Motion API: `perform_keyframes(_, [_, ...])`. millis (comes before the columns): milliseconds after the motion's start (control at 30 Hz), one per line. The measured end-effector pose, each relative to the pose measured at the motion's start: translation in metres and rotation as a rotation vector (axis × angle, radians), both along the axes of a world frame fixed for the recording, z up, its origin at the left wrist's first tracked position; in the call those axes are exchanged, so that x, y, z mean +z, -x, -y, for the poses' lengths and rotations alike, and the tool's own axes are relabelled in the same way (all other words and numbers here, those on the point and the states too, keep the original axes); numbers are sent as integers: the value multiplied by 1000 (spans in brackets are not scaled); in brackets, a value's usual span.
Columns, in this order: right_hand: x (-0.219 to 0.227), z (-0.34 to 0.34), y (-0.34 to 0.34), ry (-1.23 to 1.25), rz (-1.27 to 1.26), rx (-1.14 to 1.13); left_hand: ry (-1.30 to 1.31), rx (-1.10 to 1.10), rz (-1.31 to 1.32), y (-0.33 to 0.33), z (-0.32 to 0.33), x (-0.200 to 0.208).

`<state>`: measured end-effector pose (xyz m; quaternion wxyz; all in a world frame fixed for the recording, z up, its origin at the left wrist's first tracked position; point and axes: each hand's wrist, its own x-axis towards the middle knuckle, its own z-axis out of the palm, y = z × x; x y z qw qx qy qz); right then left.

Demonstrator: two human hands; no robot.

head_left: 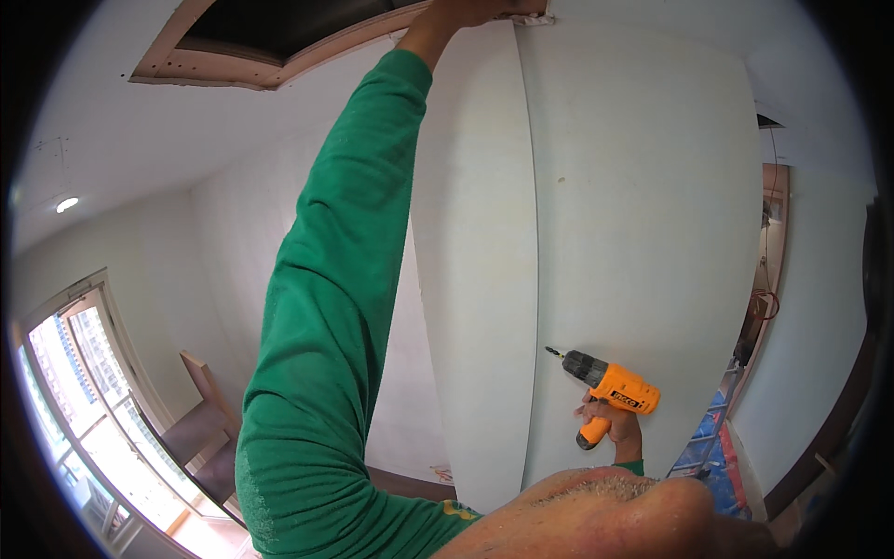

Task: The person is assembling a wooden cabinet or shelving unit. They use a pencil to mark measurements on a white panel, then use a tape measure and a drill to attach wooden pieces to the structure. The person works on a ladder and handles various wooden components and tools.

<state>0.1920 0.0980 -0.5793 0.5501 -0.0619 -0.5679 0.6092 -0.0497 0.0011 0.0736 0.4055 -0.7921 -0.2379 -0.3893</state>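
Note:
My right hand (612,421) is wrapped around the grip of an orange and black cordless drill (629,388). The drill has a dark bit in its chuck, which points left toward the vertical edge of a pale panel (480,252). Raised high in its green sleeve, my left arm reaches to the top of the view. There my left hand (473,11) is at the wooden frame (200,70) of a dark ceiling opening, by the panel's upper end. The picture's upper edge cuts off part of this hand, and its fingers cannot be made out.
Another wide pale panel (643,233) stands right of the vertical edge. At the lower left is a bright glazed door (102,401), with brown boards (200,429) beside it. A blue ladder-like object (703,438) and a doorway with hanging cable (771,242) are at the right.

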Motion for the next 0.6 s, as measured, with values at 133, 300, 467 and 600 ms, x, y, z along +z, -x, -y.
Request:
perform_keyframes(133, [0, 4, 6, 63, -41, 12, -53, 154, -12, 2, 3, 4])
perform_keyframes(300, [1, 11, 2, 87, -36, -36, 16, -4, -99, -4, 19, 1])
perform_keyframes(467, [3, 14, 9, 87, -47, -11, 112, -330, -141, -2, 14, 4])
perform_keyframes(600, [7, 19, 0, 110, -83, -66, 46, -577, 13, -28, 21, -3])
